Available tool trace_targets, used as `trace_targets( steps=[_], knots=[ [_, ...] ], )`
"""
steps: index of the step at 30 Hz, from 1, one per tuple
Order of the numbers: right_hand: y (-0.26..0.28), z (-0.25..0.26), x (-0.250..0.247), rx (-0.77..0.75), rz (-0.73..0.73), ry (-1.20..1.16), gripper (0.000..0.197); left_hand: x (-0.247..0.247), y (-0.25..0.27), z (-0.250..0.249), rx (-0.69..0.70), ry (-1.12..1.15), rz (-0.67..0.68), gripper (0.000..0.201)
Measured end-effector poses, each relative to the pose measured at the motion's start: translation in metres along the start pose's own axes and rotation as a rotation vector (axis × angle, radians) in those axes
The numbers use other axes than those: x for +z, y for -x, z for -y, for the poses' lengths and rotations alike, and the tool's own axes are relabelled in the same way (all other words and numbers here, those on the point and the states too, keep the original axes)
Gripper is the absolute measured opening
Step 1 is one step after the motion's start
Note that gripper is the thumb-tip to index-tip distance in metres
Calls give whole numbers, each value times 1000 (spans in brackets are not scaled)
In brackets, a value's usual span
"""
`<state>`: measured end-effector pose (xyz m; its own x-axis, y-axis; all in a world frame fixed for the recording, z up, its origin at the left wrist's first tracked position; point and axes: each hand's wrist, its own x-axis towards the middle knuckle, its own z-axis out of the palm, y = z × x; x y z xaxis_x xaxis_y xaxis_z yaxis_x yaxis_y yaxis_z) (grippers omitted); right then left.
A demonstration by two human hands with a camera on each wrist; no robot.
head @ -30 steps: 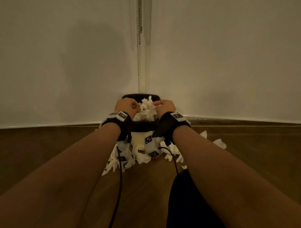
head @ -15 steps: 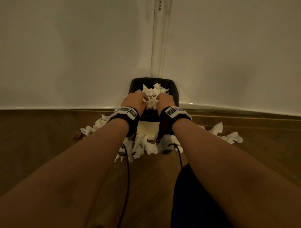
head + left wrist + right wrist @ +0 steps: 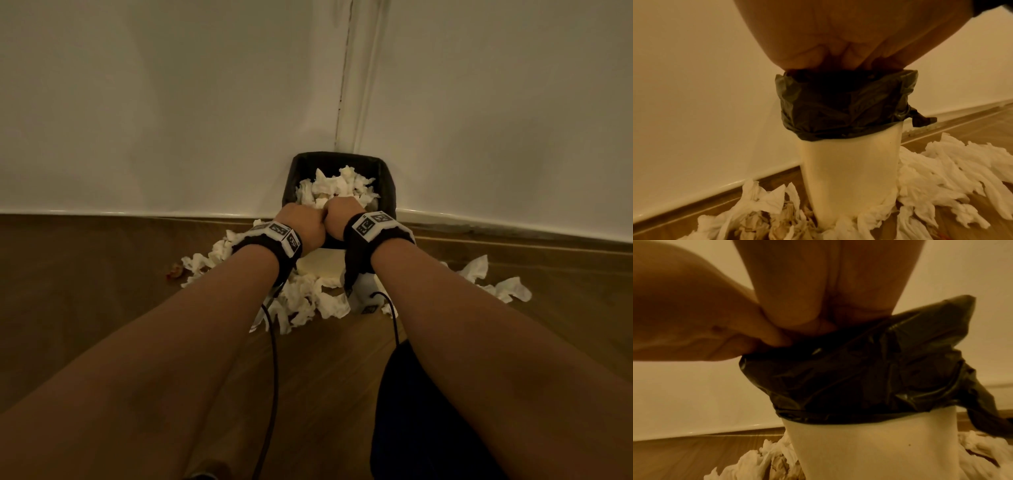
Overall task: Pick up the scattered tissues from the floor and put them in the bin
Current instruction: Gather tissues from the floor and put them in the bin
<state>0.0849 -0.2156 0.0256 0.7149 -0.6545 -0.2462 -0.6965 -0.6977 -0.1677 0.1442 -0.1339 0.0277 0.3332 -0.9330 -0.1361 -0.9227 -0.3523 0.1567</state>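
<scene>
A white bin (image 3: 320, 267) with a black liner (image 3: 388, 192) stands in the corner of the walls, heaped with white tissues (image 3: 337, 185). My left hand (image 3: 303, 226) and right hand (image 3: 342, 219) sit side by side, knuckles touching, curled over the front of the heap and pushing down into the bin. Their fingers are hidden among the tissues. In the left wrist view my palm (image 3: 797, 40) meets the liner rim (image 3: 844, 110). In the right wrist view my right hand (image 3: 828, 288) dips behind the liner (image 3: 869, 369). More tissues (image 3: 308, 301) lie round the bin's foot.
Loose tissues lie on the wooden floor left of the bin (image 3: 209, 260) and to the right (image 3: 507, 289). A small brownish scrap (image 3: 175, 272) lies at the far left. White walls close in behind the bin. My dark-clothed leg (image 3: 428, 428) is below my right arm.
Both hands held a wad of tissues above the bin a second ago. They have since come down together into the bin's mouth, and my view has tilted down.
</scene>
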Motion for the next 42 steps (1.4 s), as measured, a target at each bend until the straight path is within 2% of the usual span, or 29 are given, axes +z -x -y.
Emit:
trace_targets(
  steps=[3, 7, 9, 12, 14, 15, 18, 20, 25, 30, 33, 37, 42],
  knots=[
    [-4, 0, 1, -15, 22, 46, 27, 3, 0, 4, 12, -45, -22, 28],
    [-4, 3, 1, 4, 1, 97, 23, 5, 7, 8, -23, -56, -141, 34],
    [-6, 3, 1, 9, 18, 71, 31, 3, 16, 11, -57, 36, -249, 34],
    [-2, 4, 0, 36, 80, 29, 59, -3, 34, 19, -105, 156, -413, 34],
    [10, 10, -8, 65, 16, 10, 71, -4, 49, 28, -156, 181, -482, 36],
    [17, 15, -13, 69, -62, 24, 68, -4, 57, 33, -189, 179, -492, 37],
    [42, 40, -29, -37, -310, 55, 42, 3, 83, 50, -310, 170, -450, 38],
    [51, 55, -31, -147, -350, -37, 30, 9, 98, 60, -377, 205, -361, 35],
    [71, 71, -19, -263, -81, -155, 26, 43, 124, 74, -432, 328, -70, 28],
    [78, 67, 23, -261, 311, -137, 23, 94, 144, 86, -470, 357, 77, 28],
    [79, 67, 60, -257, 349, -81, 25, 119, 153, 95, -522, 352, 96, 26],
    [79, 69, 112, -265, 389, -52, 41, 140, 159, 104, -530, 362, 64, 32],
    [77, 71, 151, -383, 366, 78, 54, 158, 163, 107, -558, 335, 8, 45]
  ],
)
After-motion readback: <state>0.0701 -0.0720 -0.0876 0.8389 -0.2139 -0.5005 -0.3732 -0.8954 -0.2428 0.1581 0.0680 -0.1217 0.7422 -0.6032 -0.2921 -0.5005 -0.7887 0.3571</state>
